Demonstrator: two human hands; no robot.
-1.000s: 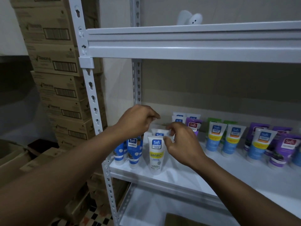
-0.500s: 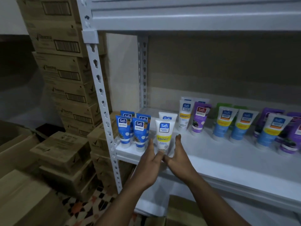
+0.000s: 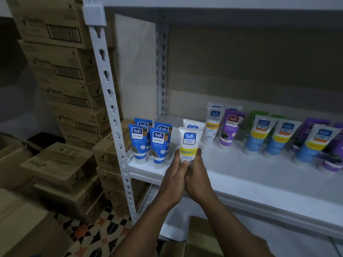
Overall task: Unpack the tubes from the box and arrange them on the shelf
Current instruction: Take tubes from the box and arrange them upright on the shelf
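A white Safi Vitamin C tube [image 3: 189,143] stands cap-down near the front of the white shelf [image 3: 241,175]. My left hand [image 3: 172,179] and my right hand [image 3: 198,179] meet at its base, straight fingers pressed against its left and right sides. My thumbs hide its cap. A second white tube [image 3: 193,124] stands right behind it. Several blue Safi Naturals tubes [image 3: 156,143] stand to the left. A white and yellow tube [image 3: 212,125], a purple tube [image 3: 229,128] and further rows of tubes [image 3: 278,138] stand to the right.
The shelf's perforated white post [image 3: 115,115] rises just left of the blue tubes. Stacked cardboard cartons [image 3: 61,67] fill the left side down to the patterned floor [image 3: 96,232]. A cardboard box [image 3: 200,236] lies under the shelf below my arms.
My hands dropped from the tube tops, left the shelf, then came back up and closed in on the front white tube's base. The view tilted down and nearer.
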